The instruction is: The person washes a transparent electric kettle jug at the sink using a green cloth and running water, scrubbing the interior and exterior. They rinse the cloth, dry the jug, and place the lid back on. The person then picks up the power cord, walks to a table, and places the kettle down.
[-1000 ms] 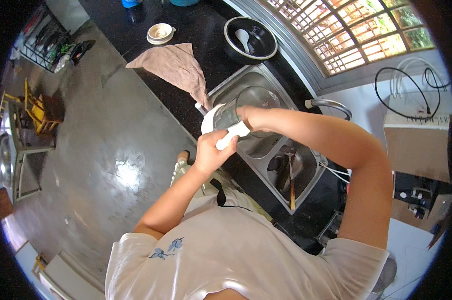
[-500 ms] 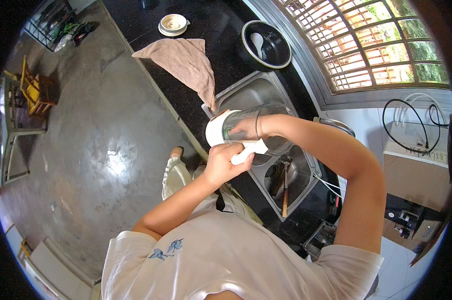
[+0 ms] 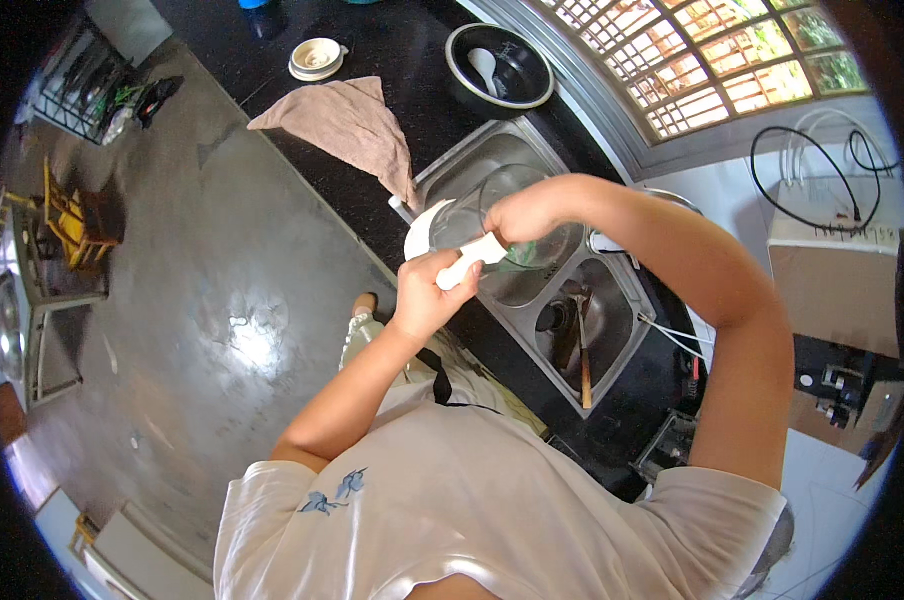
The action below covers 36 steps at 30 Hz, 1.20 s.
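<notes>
Counter (image 3: 407,60): black, sink (image 3: 614,325) set in.
Jug (image 3: 456,226): clear, tipped over sink.
Left hand (image 3: 427,292): grip clamped on white handle (image 3: 478,259); I'd brace it steady.
Right hand (image 3: 532,212): at jug's mouth; grip hidden, can't tell; I'd go gently.

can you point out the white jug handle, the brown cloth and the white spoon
White jug handle (image 3: 472,262): head view, middle of its bare length
Brown cloth (image 3: 342,125): head view, centre of the fabric
White spoon (image 3: 483,63): head view, its wide end

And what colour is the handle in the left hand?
The handle is white, seen best in the head view.
</notes>
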Each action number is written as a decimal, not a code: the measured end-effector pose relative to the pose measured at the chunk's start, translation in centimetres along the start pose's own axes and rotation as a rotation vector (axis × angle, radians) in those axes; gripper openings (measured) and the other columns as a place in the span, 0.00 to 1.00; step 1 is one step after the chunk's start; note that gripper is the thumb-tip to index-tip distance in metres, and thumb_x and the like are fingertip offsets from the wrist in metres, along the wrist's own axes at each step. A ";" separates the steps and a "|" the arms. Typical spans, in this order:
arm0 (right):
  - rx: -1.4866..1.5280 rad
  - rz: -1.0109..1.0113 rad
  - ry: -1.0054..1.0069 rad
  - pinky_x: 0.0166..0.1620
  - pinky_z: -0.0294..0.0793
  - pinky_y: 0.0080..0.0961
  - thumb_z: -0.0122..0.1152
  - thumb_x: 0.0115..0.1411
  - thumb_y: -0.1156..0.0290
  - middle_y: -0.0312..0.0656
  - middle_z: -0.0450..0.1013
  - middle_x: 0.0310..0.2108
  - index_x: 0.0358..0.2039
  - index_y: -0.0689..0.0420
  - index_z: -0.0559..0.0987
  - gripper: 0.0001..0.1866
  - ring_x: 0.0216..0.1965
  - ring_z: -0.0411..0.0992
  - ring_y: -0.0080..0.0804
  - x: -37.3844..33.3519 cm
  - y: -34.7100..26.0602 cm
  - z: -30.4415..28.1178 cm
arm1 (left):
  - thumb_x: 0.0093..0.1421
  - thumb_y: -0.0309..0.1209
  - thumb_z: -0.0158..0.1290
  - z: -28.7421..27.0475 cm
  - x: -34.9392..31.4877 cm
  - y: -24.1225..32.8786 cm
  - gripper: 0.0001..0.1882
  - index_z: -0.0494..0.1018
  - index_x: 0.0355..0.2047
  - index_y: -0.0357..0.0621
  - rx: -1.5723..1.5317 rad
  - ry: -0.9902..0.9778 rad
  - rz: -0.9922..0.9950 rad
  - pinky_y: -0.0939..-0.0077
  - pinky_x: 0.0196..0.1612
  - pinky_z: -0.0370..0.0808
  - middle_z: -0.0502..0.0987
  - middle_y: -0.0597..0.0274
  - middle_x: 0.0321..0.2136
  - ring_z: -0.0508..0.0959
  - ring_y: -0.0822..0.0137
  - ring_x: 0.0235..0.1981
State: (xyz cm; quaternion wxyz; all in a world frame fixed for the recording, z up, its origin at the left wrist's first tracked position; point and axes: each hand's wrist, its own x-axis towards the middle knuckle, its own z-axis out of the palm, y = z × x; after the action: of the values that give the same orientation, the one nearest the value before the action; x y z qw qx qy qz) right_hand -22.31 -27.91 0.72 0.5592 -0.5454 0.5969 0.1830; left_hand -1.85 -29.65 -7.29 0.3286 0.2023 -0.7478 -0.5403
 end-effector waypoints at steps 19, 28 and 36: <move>-1.420 -0.397 0.817 0.63 0.57 0.33 0.56 0.45 0.66 0.38 0.76 0.33 0.19 0.53 0.81 0.07 0.46 0.70 0.33 -5.2 0.8 2.3 | 0.60 0.39 0.51 -1.4 1.1 -1.7 0.19 0.71 0.19 0.36 -0.131 -0.153 -0.080 0.79 0.20 0.62 0.68 0.67 0.13 0.65 0.78 0.16; -0.237 -0.145 0.323 0.35 0.71 0.39 0.55 0.47 0.72 0.47 0.77 0.27 0.30 0.59 0.80 0.10 0.31 0.74 0.42 -1.1 -0.7 2.9 | 0.58 0.37 0.54 -1.0 0.2 -0.8 0.17 0.75 0.23 0.34 -0.062 -0.064 -0.068 0.75 0.22 0.66 0.69 0.60 0.13 0.67 0.74 0.17; 0.832 0.188 0.095 0.47 0.72 0.43 0.66 0.48 0.64 0.45 0.72 0.46 0.42 0.57 0.78 0.21 0.49 0.69 0.39 11.0 0.8 3.6 | 0.58 0.36 0.54 -1.1 -1.8 -0.5 0.17 0.72 0.20 0.34 -0.025 0.016 -0.028 0.73 0.22 0.64 0.67 0.59 0.13 0.65 0.71 0.16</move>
State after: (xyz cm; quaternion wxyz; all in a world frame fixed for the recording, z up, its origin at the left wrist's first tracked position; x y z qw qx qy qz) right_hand -18.92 -29.60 -10.26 0.6845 -0.2244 0.6919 -0.0487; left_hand 0.23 -29.38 -8.06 0.3295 0.2130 -0.7354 -0.5526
